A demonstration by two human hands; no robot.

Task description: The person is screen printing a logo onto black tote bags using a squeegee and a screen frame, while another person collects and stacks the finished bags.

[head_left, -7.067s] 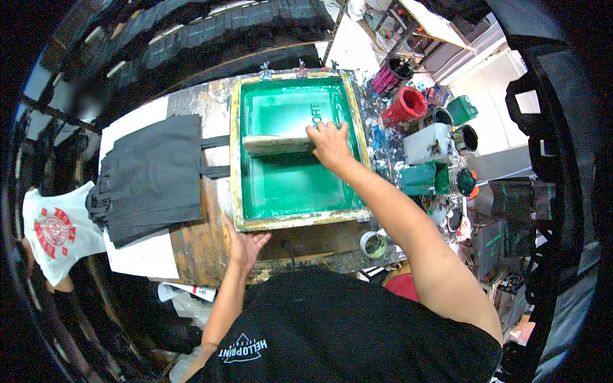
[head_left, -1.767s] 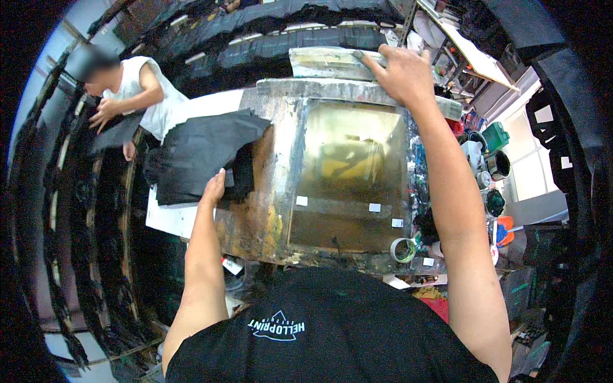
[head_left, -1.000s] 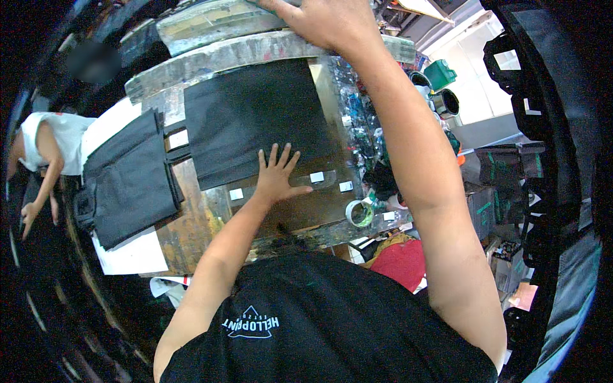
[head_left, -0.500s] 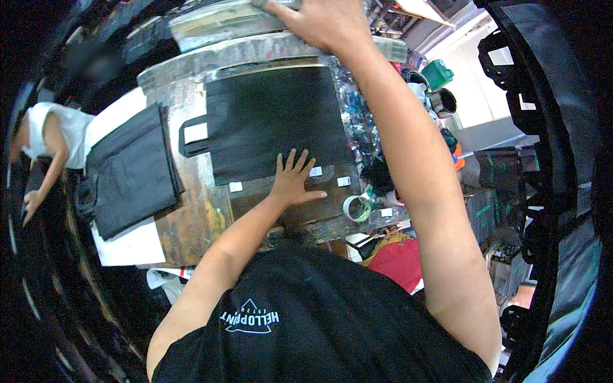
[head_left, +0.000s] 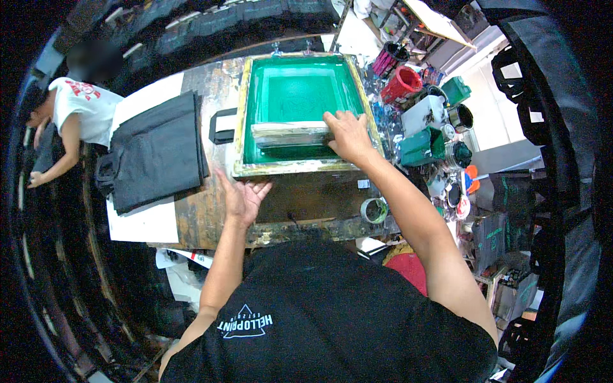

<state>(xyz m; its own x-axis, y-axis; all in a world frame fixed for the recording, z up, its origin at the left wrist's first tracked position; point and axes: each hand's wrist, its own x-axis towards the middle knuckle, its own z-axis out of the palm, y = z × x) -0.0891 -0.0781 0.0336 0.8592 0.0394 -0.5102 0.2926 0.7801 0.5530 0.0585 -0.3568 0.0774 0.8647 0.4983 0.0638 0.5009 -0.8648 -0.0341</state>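
Observation:
A printing screen (head_left: 284,168) with a pale, paint-marked frame and green mesh lies flat on the worktable. Across the near part of its mesh stands a long squeegee (head_left: 287,134) with whitish sides. My right hand (head_left: 348,137) is closed over the squeegee's right end. By the frame's near left corner is my left hand (head_left: 240,199), open, palm upward, fingers spread; whether the fingertips touch the frame I cannot tell. A black bag's handle loop (head_left: 223,127) sticks out from under the screen's left side; the screen hides the bag's body.
A stack of black bags (head_left: 156,156) rests on white sheeting (head_left: 143,223) at left. A tape roll (head_left: 374,210) lies near the front edge. Along the right stand a red pot (head_left: 402,85), a green container (head_left: 423,147) and several cans. Another person (head_left: 89,108) bends at far left.
The screen has come down over the black bag. My right hand has moved nearer and now holds the squeegee. My left hand has left the bag and shifted left, turning palm up.

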